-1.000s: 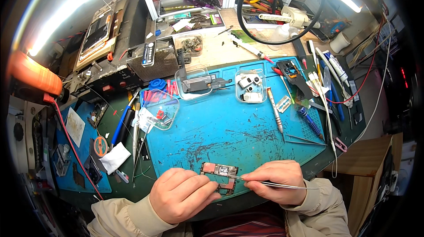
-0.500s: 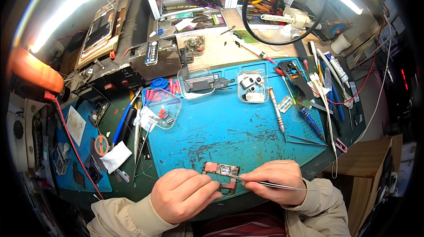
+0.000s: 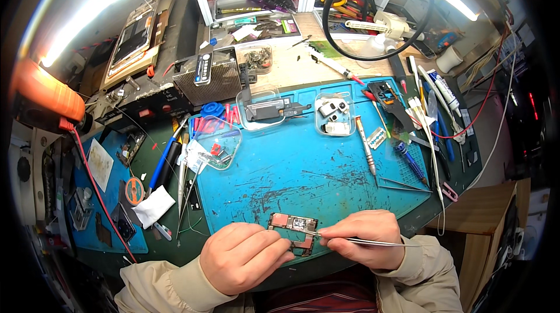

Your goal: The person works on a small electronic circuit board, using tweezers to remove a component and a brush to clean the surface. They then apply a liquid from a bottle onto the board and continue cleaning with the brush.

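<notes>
At the near edge of the blue work mat, a small phone circuit board with copper-coloured patches is held by my left hand. Its fingers are closed on the board's near left side and hide that part. Between the thumb and fingers of my right hand is a pair of metal tweezers. The tweezer tips reach left to the board, by a silvery square part. I cannot make out whether the tips grip anything.
Behind the board stand a clear tray of small camera-like parts and an open clear box. A screwdriver and spare tweezers lie to the right. A white tissue and an orange-handled tool are left.
The tweezers in my right hand now lie a little flatter, with their rear end slightly higher. My left hand and the board stay nearly in place.
</notes>
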Demonstrator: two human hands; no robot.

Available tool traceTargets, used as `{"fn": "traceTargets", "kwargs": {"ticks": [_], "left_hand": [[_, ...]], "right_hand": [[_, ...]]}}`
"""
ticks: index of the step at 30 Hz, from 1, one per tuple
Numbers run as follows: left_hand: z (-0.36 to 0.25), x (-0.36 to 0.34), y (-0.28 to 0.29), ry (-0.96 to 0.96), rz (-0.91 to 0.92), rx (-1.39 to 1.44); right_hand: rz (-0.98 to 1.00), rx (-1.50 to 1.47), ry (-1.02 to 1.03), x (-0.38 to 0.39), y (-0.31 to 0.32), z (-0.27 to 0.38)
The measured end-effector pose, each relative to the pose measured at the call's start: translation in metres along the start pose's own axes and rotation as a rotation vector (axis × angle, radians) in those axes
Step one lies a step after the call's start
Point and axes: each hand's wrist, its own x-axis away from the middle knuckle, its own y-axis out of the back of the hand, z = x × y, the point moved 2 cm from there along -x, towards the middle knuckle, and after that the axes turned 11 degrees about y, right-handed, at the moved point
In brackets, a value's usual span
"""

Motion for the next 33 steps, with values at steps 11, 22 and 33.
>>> {"fn": "traceTargets", "kwargs": {"ticks": [11,22,33], "left_hand": [[-0.0004,-0.0021,0.0009,0.019,-0.023,0.0],[-0.001,-0.0014,0.0012,0.03,-0.034,-0.021],[-0.0025,-0.0018,0.0009,0.033,-0.03,-0.017]], "right_hand": [[0.019,0.047,0.065,-0.0005,-0.002,-0.0009],[0.01,0.09,0.048,-0.0026,-0.0031,0.0023],[0.018,0.099,0.084,-0.0001,-0.0022,0.0]]}}
